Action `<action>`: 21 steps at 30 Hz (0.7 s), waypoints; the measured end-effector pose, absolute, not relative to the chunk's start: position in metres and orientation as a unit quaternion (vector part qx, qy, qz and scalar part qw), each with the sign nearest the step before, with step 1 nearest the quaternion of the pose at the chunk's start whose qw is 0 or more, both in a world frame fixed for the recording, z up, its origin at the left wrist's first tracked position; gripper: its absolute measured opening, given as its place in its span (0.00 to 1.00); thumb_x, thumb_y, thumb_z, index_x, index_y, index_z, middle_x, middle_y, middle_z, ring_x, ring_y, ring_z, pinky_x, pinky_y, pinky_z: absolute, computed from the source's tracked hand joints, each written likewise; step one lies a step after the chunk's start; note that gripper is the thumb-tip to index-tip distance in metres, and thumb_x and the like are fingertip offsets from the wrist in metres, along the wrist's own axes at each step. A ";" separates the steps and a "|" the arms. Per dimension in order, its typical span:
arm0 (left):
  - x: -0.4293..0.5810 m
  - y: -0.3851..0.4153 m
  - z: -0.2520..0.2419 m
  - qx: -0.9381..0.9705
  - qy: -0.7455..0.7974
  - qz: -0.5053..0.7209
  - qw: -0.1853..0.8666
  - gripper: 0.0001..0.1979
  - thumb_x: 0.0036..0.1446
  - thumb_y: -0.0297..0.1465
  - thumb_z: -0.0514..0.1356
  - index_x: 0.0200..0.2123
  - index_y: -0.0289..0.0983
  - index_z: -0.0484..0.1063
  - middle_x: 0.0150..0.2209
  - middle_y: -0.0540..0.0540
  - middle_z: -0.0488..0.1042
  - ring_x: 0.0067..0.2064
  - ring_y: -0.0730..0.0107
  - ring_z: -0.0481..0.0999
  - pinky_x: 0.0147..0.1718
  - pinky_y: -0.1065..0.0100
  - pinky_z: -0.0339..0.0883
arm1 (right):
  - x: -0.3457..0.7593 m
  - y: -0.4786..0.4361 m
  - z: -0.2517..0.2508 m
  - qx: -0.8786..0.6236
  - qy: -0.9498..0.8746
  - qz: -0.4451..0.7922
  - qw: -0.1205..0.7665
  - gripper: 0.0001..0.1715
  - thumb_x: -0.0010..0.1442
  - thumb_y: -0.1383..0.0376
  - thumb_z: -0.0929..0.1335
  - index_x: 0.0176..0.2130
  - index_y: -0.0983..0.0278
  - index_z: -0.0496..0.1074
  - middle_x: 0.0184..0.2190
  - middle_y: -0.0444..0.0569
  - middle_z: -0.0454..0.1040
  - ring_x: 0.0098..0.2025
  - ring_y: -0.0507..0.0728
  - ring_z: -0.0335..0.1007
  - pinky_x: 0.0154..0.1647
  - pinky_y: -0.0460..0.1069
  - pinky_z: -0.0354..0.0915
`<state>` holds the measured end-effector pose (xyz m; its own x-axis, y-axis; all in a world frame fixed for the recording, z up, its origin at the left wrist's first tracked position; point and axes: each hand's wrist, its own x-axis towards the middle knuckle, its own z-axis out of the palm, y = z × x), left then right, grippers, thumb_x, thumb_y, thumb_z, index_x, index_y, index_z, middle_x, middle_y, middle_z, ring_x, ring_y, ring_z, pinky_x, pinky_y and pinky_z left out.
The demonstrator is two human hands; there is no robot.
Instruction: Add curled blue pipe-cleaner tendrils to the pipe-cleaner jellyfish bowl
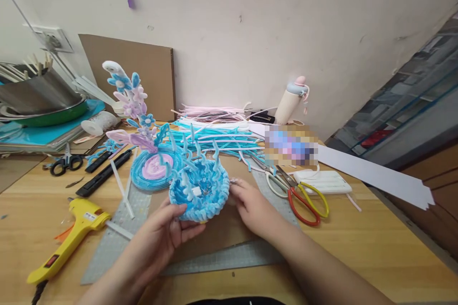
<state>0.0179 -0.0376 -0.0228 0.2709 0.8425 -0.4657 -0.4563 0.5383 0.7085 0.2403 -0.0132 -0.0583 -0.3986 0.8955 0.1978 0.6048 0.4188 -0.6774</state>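
head view: at a wooden worktable (375,248), a person holds a blue pipe-cleaner basket (199,190) just above a grey cutting mat (118,238). the left hand (168,231) cups the basket from below, thumb up against its front wall and fingers curled under its base, clamped on it. the right hand (252,205) meets the basket's right rim with its fingertips; whether they pinch the rim or only rest on it cannot be told. loose pipe-cleaner ends stand up from the basket's rim, and a small white piece lies inside it.

just behind the basket lies a coiled blue and pink disc (153,169), with a spray of pipe-cleaner flowers (130,100) rising at its left. a heap of blue pipe cleaners (214,138) stretches behind, with pink pipe cleaners (211,113) beyond it by the wall. a yellow glue gun (71,238) lies at the mat's left edge, and a black utility knife (103,171) and black-handled scissors (66,162) lie farther back on the left. right of the right hand lie scissors with red and yellow handles (304,198), next to a white power bank (324,182). a cream bottle with a pink cap (291,100) stands near the wall, and a cardboard sheet (143,71) leans against it.
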 end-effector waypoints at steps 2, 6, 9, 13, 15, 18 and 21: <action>0.021 -0.038 -0.032 0.230 0.436 0.412 0.767 0.23 0.54 0.26 0.62 0.54 0.37 0.63 0.40 0.41 0.81 0.37 0.61 0.81 0.40 0.59 0.76 | 0.258 -0.014 -0.055 -0.507 -0.779 0.255 0.266 0.28 0.56 0.80 0.58 0.44 0.58 0.76 0.51 0.51 0.73 0.52 0.60 0.69 0.53 0.56 0.64; 0.025 -0.039 -0.044 0.240 0.449 0.404 0.760 0.24 0.53 0.26 0.63 0.52 0.38 0.61 0.40 0.42 0.80 0.37 0.61 0.81 0.40 0.59 0.75 | 0.296 -0.019 -0.040 -0.575 -0.750 0.240 0.221 0.23 0.51 0.80 0.61 0.29 0.58 0.77 0.35 0.49 0.78 0.36 0.61 0.73 0.40 0.56 0.65; 0.024 -0.038 -0.045 0.251 0.465 0.394 0.752 0.24 0.53 0.29 0.65 0.52 0.39 0.61 0.42 0.42 0.79 0.38 0.61 0.81 0.41 0.59 0.75 | 0.309 -0.014 -0.020 -0.609 -0.732 0.223 0.210 0.19 0.50 0.79 0.63 0.25 0.59 0.75 0.30 0.50 0.77 0.34 0.63 0.71 0.38 0.58 0.64; 0.022 -0.038 -0.040 0.275 0.511 0.372 0.725 0.25 0.51 0.33 0.67 0.49 0.36 0.62 0.38 0.42 0.78 0.32 0.65 0.79 0.34 0.63 0.76 | 0.295 0.018 -0.007 -0.592 -0.737 0.246 0.214 0.18 0.59 0.75 0.63 0.40 0.55 0.76 0.44 0.47 0.78 0.47 0.62 0.71 0.47 0.57 0.64; 0.020 -0.039 -0.038 0.289 0.535 0.366 0.705 0.27 0.50 0.35 0.68 0.50 0.35 0.62 0.35 0.42 0.78 0.31 0.64 0.79 0.29 0.64 0.77 | 0.278 0.043 -0.014 -0.583 -0.738 0.273 0.200 0.14 0.62 0.72 0.64 0.40 0.57 0.76 0.42 0.47 0.78 0.44 0.59 0.73 0.46 0.55 0.66; 0.015 -0.044 -0.032 0.309 0.577 0.367 0.661 0.31 0.50 0.35 0.68 0.54 0.37 0.60 0.43 0.37 0.77 0.32 0.60 0.79 0.18 0.68 0.73 | 0.248 0.079 -0.033 -0.604 -0.720 0.303 0.158 0.09 0.65 0.64 0.66 0.45 0.64 0.73 0.42 0.50 0.76 0.41 0.57 0.74 0.43 0.55 0.70; 0.007 -0.048 -0.024 0.347 0.605 0.371 0.614 0.33 0.50 0.37 0.67 0.58 0.42 0.58 0.56 0.35 0.69 0.31 0.62 0.79 0.11 0.72 0.65 | 0.223 0.102 -0.048 -0.628 -0.701 0.316 0.115 0.16 0.66 0.60 0.66 0.51 0.65 0.69 0.50 0.52 0.72 0.45 0.58 0.73 0.45 0.57 0.72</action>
<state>0.0073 -0.0485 -0.0240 -0.0066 0.8743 -0.4853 -0.0357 0.4848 0.8739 0.2232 0.1024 -0.0475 -0.1838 0.9543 -0.2358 0.8083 0.0102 -0.5886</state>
